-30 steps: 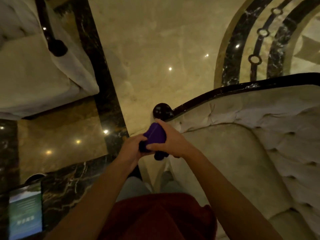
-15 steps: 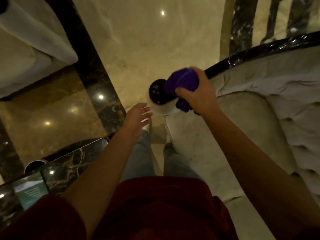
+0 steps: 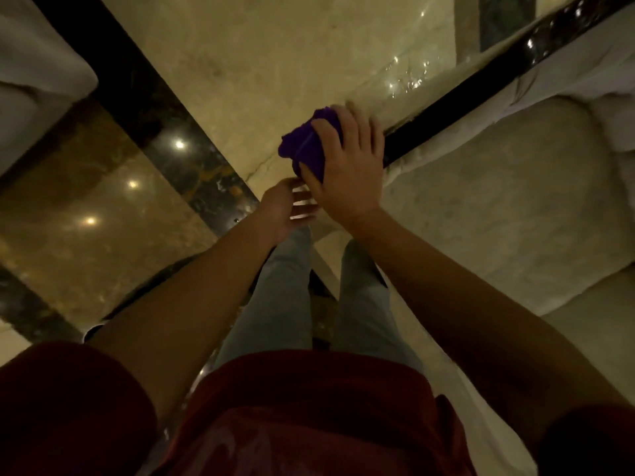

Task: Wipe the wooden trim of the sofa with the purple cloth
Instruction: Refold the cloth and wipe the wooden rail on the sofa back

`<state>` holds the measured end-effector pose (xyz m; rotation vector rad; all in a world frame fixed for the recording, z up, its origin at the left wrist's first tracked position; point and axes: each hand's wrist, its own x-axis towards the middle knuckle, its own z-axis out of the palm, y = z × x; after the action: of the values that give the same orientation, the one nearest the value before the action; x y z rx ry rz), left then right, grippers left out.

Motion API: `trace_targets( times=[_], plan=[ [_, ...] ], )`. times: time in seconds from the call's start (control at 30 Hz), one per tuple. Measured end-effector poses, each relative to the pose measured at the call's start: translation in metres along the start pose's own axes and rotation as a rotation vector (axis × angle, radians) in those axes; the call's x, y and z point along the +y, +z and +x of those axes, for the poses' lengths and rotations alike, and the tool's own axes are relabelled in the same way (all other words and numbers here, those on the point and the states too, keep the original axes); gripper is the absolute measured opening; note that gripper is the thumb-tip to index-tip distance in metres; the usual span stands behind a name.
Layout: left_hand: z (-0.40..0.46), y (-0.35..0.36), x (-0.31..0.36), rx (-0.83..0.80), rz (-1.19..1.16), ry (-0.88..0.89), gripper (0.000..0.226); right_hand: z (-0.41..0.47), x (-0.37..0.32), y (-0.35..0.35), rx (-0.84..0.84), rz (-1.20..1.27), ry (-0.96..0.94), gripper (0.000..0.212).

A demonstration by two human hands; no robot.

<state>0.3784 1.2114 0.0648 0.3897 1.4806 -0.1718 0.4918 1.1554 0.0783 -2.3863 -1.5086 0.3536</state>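
Note:
My right hand (image 3: 347, 166) grips the bunched purple cloth (image 3: 302, 146) and holds it over the rounded end of the sofa's dark glossy wooden trim (image 3: 481, 84), hiding the knob beneath. The trim runs from the cloth up to the top right along the cream tufted sofa (image 3: 515, 207). Just below the cloth, my left hand (image 3: 288, 207) hovers with relaxed fingers and holds nothing.
Polished marble floor (image 3: 275, 46) with a dark inlaid band (image 3: 144, 97) spreads to the left. Another pale upholstered seat (image 3: 31, 63) fills the top left corner. My legs stand against the sofa's front corner.
My right hand carried the cloth up from in front of me onto the trim's rounded end, now covering it. My left hand let go of the cloth and hangs below.

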Motion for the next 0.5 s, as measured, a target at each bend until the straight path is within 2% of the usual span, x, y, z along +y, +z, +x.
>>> trace_targets(
  times=[0.1, 0.2, 0.37, 0.43, 0.5],
  plan=[
    [0.005, 0.008, -0.001, -0.032, 0.131, -0.011, 0.042, 0.002, 0.013, -0.003, 0.016, -0.08, -0.053, 0.059],
    [0.005, 0.008, -0.001, -0.042, 0.099, -0.022, 0.045, -0.001, 0.038, -0.017, 0.006, -0.112, -0.063, 0.059],
    [-0.001, 0.014, 0.004, 0.043, 0.058, 0.037, 0.034, 0.013, 0.091, -0.065, -0.027, -0.383, -0.169, 0.058],
    [0.003, 0.017, 0.015, 0.143, 0.039, 0.128, 0.026, 0.027, 0.108, -0.083, -0.018, -0.431, -0.068, 0.061],
    [0.002, 0.02, 0.024, 0.176, 0.024, 0.197, 0.016, 0.041, 0.117, -0.104, 0.026, -0.447, 0.102, 0.065]
  ],
)
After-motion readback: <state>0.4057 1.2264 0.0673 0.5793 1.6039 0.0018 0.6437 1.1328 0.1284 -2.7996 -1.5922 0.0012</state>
